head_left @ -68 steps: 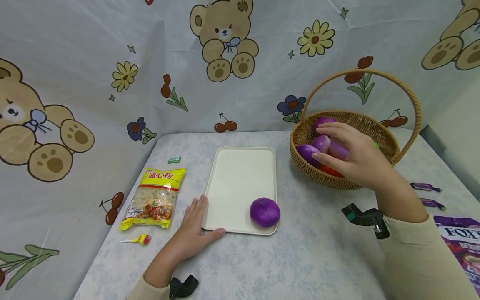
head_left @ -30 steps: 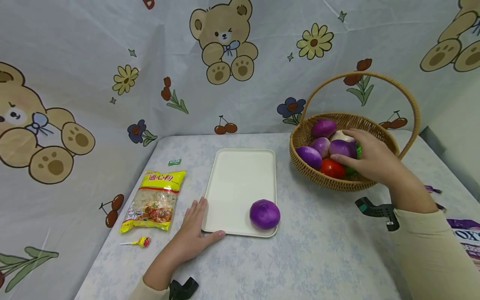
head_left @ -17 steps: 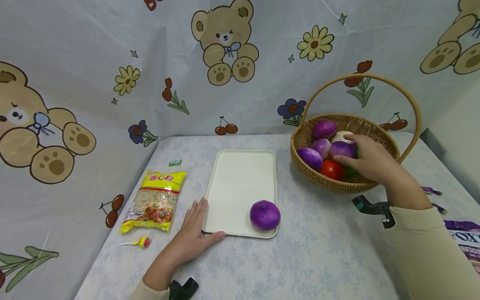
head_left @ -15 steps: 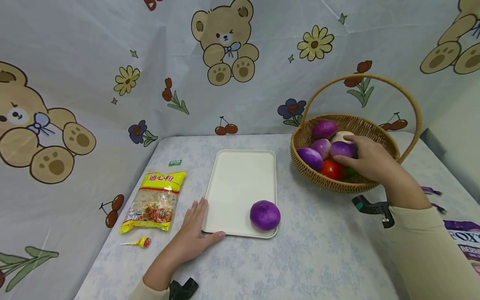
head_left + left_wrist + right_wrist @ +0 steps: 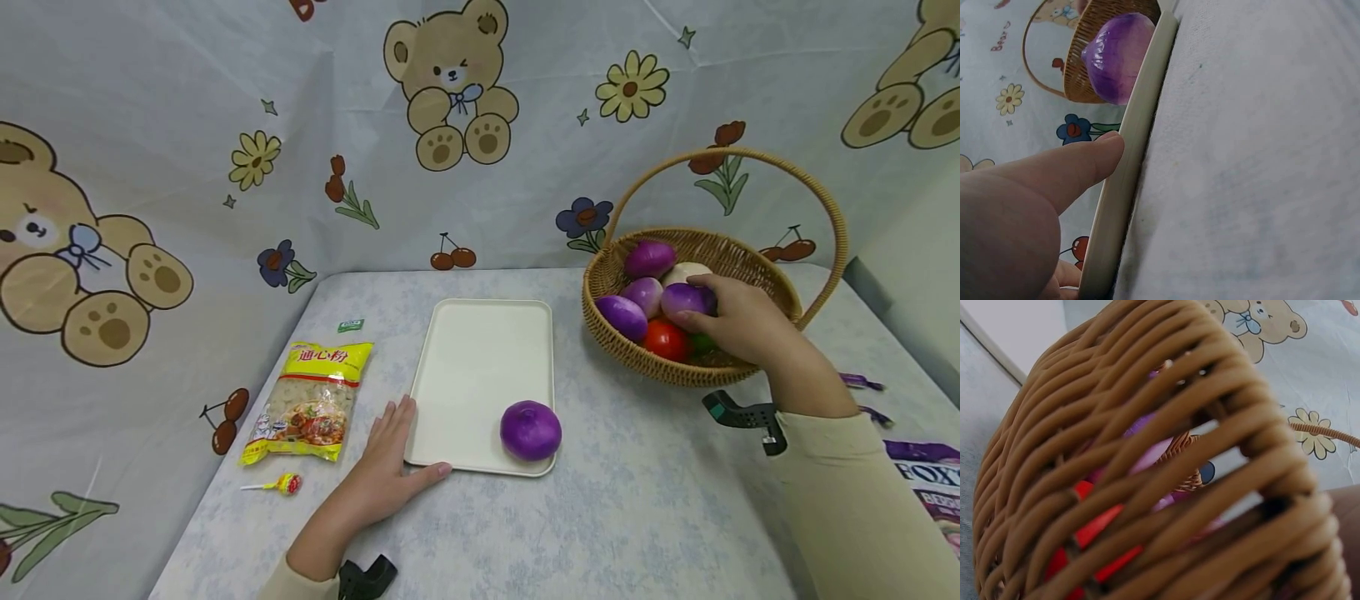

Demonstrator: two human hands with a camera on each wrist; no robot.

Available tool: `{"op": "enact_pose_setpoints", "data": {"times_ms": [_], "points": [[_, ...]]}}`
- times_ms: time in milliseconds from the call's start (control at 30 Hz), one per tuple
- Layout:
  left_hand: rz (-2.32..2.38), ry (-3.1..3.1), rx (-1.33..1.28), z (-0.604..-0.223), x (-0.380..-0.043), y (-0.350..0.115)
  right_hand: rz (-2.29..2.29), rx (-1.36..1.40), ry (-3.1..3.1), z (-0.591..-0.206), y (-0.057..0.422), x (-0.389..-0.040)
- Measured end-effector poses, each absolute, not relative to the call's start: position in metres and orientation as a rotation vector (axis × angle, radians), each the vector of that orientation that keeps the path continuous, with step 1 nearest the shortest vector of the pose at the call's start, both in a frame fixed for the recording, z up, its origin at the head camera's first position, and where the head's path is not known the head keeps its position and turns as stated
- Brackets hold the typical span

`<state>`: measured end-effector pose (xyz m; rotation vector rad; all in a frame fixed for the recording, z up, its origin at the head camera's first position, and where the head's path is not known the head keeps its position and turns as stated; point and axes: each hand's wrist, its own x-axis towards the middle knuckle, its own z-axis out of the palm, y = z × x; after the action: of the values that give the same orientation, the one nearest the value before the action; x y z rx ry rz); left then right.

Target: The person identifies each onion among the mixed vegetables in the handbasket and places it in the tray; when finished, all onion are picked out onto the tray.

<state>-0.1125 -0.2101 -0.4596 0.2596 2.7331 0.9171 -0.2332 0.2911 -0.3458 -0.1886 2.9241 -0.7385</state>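
Note:
In the head view my left hand (image 5: 380, 467) lies with straight fingers along the near left corner of a cream tray (image 5: 480, 358); its thumb (image 5: 1094, 159) touches the tray's side in the left wrist view. On the tray's near right corner sits a purple onion (image 5: 530, 431). My right hand (image 5: 750, 321) reaches into a wicker basket (image 5: 645, 367) and pinches a round purple vegetable (image 5: 686, 298) between thumb and fingers. Around it lie other purple vegetables (image 5: 621, 317), a white one (image 5: 685, 272) and a red tomato (image 5: 666, 340). Basket weave (image 5: 1147, 437) hides most of this in the right wrist view.
Left of the tray are a yellow pasta bag (image 5: 309, 400), a lollipop (image 5: 277, 483) and a small green packet (image 5: 350, 326). On the right are purple-wrapped sweets (image 5: 862, 382) and a purple FOX'S bag (image 5: 926, 475). The basket's handle (image 5: 828, 200) arches over its opening.
My right hand has lowered into the basket from above the vegetables, and its thumb and fingers have closed on the round purple vegetable. The left hand, tray and onion have stayed put.

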Motion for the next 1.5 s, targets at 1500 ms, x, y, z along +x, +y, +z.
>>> {"op": "enact_pose_setpoints", "data": {"times_ms": [1500], "points": [[0.919, 2.73, 0.265, -0.459, -0.113, -0.211, -1.14, -0.866, 3.079, -0.314, 0.181, -0.201]]}}
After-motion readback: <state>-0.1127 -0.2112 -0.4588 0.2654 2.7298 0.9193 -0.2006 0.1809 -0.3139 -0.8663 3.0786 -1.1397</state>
